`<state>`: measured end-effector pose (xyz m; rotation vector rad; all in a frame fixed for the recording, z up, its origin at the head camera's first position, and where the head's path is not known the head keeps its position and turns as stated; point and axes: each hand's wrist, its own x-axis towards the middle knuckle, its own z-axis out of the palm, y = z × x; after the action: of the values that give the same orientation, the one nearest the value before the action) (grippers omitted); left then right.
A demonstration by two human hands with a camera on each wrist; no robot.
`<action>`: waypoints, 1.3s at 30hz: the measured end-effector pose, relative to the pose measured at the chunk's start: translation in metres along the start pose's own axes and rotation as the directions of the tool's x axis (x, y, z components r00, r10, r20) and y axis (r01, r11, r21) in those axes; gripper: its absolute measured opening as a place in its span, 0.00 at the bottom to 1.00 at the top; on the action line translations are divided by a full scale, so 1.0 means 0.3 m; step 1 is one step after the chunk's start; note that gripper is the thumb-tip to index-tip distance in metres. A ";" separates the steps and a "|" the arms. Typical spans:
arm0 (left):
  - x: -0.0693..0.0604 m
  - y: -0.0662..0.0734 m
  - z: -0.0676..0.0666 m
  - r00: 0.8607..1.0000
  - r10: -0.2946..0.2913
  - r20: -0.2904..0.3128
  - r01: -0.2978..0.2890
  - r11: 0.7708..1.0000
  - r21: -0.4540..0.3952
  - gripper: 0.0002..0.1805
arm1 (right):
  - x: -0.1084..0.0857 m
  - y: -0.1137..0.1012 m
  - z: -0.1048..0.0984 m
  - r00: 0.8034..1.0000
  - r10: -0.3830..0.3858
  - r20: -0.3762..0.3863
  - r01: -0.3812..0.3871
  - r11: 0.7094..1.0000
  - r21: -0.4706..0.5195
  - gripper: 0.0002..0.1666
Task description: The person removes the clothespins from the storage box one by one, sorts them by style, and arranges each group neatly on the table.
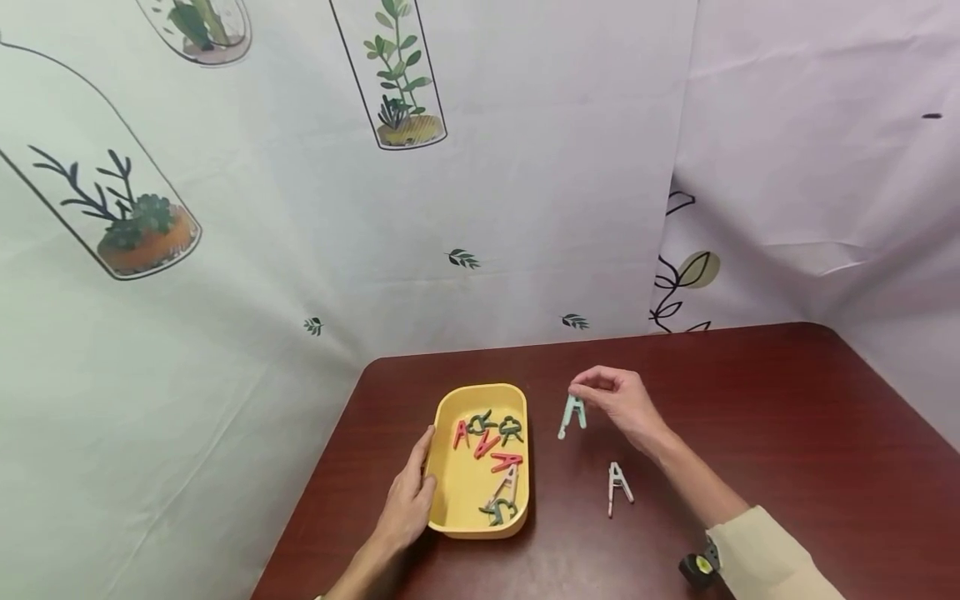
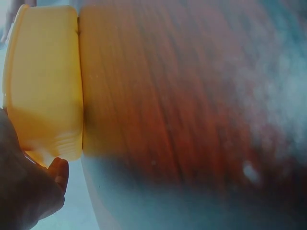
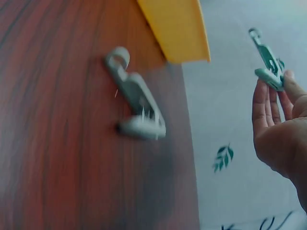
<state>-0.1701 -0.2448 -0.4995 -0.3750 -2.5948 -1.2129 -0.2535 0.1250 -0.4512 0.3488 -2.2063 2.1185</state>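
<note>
In the head view my right hand (image 1: 618,404) pinches a mint-green clothespin (image 1: 573,414) between thumb and fingertips, above the table right of the yellow tray (image 1: 457,532). The right wrist view shows this clothespin (image 3: 269,64) with its long legs pointing away from the hand (image 3: 283,124). My left hand (image 1: 408,500) holds the tray at its left side, thumb by the near left corner. Inside the tray lie several red clothespins (image 1: 507,461), dark green clips (image 1: 511,428) and a pale clothespin (image 1: 506,483). Another pale clothespin (image 1: 617,485) lies on the table, below my right hand.
The dark red-brown table (image 1: 750,400) has rounded far corners. Behind it hangs a pale cloth (image 1: 525,208) printed with plants and jars. A small black device (image 1: 697,570) sits at my right wrist, beside the sleeve (image 1: 765,554).
</note>
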 end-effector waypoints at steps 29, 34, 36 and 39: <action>0.005 -0.008 0.002 1.000 0.030 -0.010 -0.030 0.999 -0.011 0.42 | -0.210 0.115 -0.247 0.984 0.109 0.142 -0.046 0.921 -0.387 0.05; 0.005 -0.007 0.003 1.000 0.023 -0.012 -0.023 1.000 -0.002 0.42 | -0.222 0.119 -0.242 0.988 0.098 0.121 -0.033 0.893 -0.449 0.05; 0.004 -0.007 0.003 1.000 0.022 -0.014 -0.022 1.000 0.001 0.42 | -0.227 0.123 -0.240 0.988 0.095 0.119 -0.029 0.884 -0.466 0.05; 0.003 -0.008 0.003 0.999 0.029 -0.019 -0.029 1.000 0.002 0.42 | -0.233 0.129 -0.235 0.989 0.093 0.111 -0.028 0.875 -0.483 0.05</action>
<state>-0.1719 -0.2455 -0.5013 -0.3971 -2.5653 -1.1993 -0.2013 0.2044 -0.4994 0.3926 -2.7445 1.5199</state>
